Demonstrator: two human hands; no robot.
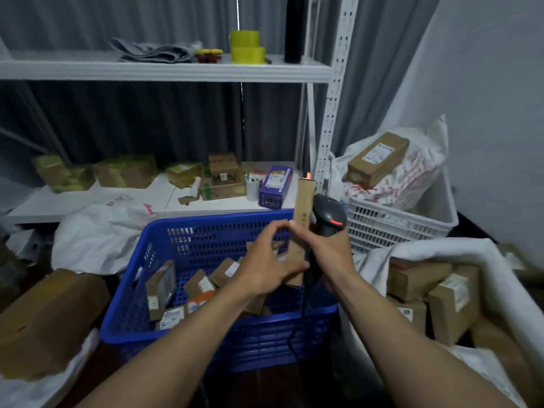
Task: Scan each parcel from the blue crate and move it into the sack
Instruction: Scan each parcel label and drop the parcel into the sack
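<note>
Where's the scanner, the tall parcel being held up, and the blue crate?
scanner (327, 212): head view, on its dark head just above the red light.
tall parcel (306, 201): head view, on its upper cardboard side.
blue crate (212, 222): head view, on its far rim.

Head-worn wide-angle camera; looks forward and down, close above the blue crate (217, 220).
</note>
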